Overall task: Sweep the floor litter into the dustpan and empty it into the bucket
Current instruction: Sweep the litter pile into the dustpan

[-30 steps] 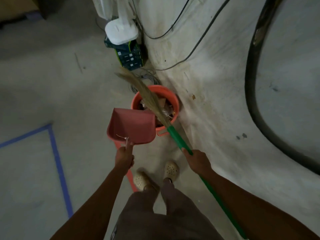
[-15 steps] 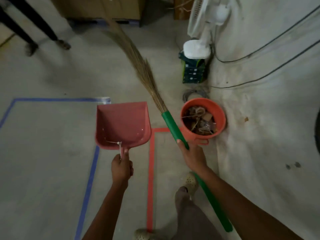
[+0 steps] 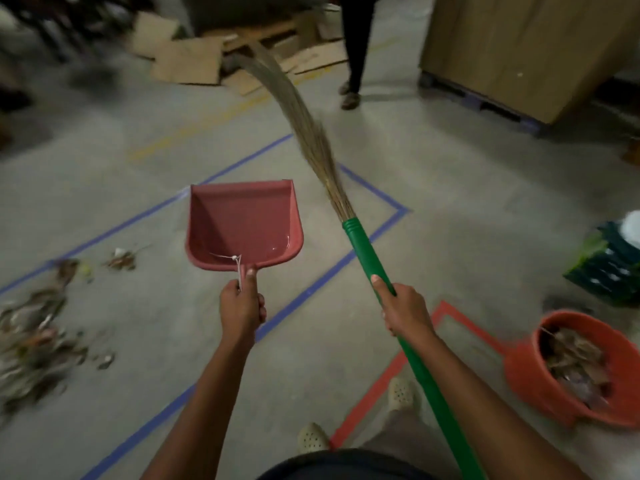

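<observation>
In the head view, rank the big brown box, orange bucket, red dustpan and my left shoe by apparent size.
Largest: brown box.
Next: bucket and dustpan look alike, and the frame edge crops the bucket, so no ranking.
Smallest: left shoe.

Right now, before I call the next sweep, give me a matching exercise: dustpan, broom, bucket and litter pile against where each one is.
Things:
1 dustpan
2 broom
3 bucket
4 litter pile

Places:
A on the floor, far left
B gripped in the right hand
C on the floor, lower right, holding litter
D held in the left hand, looks empty

Pairs: 1-D, 2-B, 3-C, 4-A
</observation>
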Tool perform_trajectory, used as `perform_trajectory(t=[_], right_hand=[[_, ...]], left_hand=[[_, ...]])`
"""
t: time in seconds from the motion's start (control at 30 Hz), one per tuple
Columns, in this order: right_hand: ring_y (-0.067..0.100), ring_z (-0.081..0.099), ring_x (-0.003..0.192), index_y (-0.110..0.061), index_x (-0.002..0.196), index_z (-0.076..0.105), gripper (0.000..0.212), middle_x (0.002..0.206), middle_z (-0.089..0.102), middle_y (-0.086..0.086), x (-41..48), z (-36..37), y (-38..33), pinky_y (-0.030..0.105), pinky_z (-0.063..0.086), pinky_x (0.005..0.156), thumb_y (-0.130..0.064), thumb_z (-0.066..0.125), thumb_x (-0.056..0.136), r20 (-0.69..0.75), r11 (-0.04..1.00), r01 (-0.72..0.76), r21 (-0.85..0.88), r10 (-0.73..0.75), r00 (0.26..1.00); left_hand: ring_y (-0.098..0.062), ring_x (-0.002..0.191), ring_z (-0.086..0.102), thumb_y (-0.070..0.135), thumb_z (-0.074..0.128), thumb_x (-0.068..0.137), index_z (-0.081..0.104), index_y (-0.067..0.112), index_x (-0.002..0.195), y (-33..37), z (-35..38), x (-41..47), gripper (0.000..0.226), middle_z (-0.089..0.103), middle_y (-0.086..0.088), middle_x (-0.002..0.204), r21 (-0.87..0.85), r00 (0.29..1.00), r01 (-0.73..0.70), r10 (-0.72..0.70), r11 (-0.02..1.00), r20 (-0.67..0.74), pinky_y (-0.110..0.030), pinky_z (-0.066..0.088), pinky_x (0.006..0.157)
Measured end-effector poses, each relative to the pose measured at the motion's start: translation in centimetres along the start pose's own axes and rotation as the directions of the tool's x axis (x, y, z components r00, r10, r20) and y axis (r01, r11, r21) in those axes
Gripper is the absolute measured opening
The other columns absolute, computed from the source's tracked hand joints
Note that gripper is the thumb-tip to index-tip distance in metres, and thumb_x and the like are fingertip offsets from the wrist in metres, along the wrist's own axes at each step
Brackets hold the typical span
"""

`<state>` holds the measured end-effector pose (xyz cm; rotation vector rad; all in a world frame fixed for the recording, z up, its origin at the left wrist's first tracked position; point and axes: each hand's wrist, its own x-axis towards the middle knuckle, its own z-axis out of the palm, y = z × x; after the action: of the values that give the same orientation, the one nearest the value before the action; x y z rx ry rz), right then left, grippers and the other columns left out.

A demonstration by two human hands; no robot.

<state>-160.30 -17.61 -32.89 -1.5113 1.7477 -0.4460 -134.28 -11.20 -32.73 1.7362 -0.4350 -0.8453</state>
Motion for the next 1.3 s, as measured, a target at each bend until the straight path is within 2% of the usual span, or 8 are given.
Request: perform_trajectory(t=[0.07, 0.23, 0.43, 0.57, 0.87, 1.13, 1.3], right_hand=[[0.032, 0.066, 0.053, -0.013, 0.064, 0.057, 0.070, 0.062, 0.067, 0.011, -0.5, 3.0, -2.8, 0.046, 0.059, 0.057, -0.077, 0.042, 0.088, 0.085, 0.998, 0.054, -0.023, -0.052, 0.995], [0.024, 0.061, 0.047, -0.011, 0.071, 0.060, 0.062, 0.061, 0.066, 0.011, -1.6, 10.6, -9.8, 0.037, 0.055, 0.050, -0.068, 0.048, 0.093, 0.303, 0.984, 0.174, -0.036, -0.155, 0.940], [0.023, 0.056, 0.046, -0.011, 0.070, 0.059, 0.060, 0.059, 0.061, 0.009, -2.0, 19.7, -17.2, 0.032, 0.051, 0.046, -0.065, 0.050, 0.094, 0.515, 0.948, 0.316, -0.046, -0.249, 0.820], [0.022, 0.056, 0.045, -0.010, 0.070, 0.060, 0.061, 0.057, 0.061, 0.007, -1.5, 26.2, -21.9, 0.033, 0.050, 0.049, -0.065, 0.051, 0.094, 0.638, 0.919, 0.391, -0.048, -0.273, 0.720], [0.021, 0.053, 0.044, -0.009, 0.075, 0.064, 0.057, 0.055, 0.060, 0.005, 2.0, 37.7, -31.3, 0.029, 0.048, 0.047, -0.063, 0.056, 0.092, 0.768, 0.915, 0.398, -0.066, -0.207, 0.605], [0.022, 0.056, 0.048, -0.007, 0.079, 0.064, 0.057, 0.060, 0.062, 0.007, 3.7, 45.7, -38.1, 0.029, 0.048, 0.048, -0.062, 0.055, 0.093, 0.810, 0.879, 0.451, -0.153, -0.149, 0.567], [0.022, 0.057, 0.051, -0.005, 0.087, 0.065, 0.057, 0.066, 0.063, 0.008, 3.4, 52.5, -41.1, 0.029, 0.049, 0.050, -0.061, 0.055, 0.094, 0.830, 0.829, 0.507, -0.236, -0.099, 0.549]], left_hand=[[-0.018, 0.042, 0.042, 0.055, 0.057, 0.095, 0.043, 0.015, 0.077, -0.7, -4.8, 0.4, 0.046, 0.048, -0.007, 0.057, -0.044, 0.993, 0.037, -0.041, 0.998, -0.113, -0.024, 0.030, 0.034], [-0.018, 0.041, 0.042, 0.050, 0.056, 0.097, 0.044, 0.013, 0.078, -3.4, -15.1, 0.8, 0.043, 0.048, -0.009, 0.059, -0.138, 0.928, 0.098, -0.140, 0.986, -0.346, -0.021, 0.031, 0.036], [-0.017, 0.041, 0.044, 0.062, 0.053, 0.094, 0.045, 0.013, 0.074, -6.1, -24.2, 0.8, 0.053, 0.049, -0.007, 0.056, -0.225, 0.770, 0.147, -0.255, 0.963, -0.585, -0.025, 0.033, 0.037], [-0.018, 0.043, 0.046, 0.067, 0.050, 0.093, 0.046, 0.012, 0.072, -6.9, -28.6, 2.2, 0.058, 0.050, -0.007, 0.055, -0.266, 0.667, 0.158, -0.302, 0.951, -0.681, -0.026, 0.035, 0.040], [-0.018, 0.040, 0.046, 0.067, 0.050, 0.093, 0.047, 0.011, 0.072, -6.2, -35.1, 8.4, 0.060, 0.051, -0.009, 0.055, -0.350, 0.484, 0.204, -0.405, 0.914, -0.776, -0.025, 0.034, 0.037], [-0.019, 0.041, 0.048, 0.063, 0.051, 0.092, 0.053, 0.010, 0.077, -7.3, -41.0, 12.9, 0.055, 0.054, -0.009, 0.057, -0.411, 0.401, 0.256, -0.483, 0.875, -0.778, -0.024, 0.035, 0.038], [-0.018, 0.041, 0.048, 0.059, 0.052, 0.093, 0.052, 0.009, 0.076, -9.4, -46.3, 16.8, 0.052, 0.054, -0.010, 0.058, -0.473, 0.394, 0.290, -0.554, 0.832, -0.733, -0.025, 0.034, 0.038]])
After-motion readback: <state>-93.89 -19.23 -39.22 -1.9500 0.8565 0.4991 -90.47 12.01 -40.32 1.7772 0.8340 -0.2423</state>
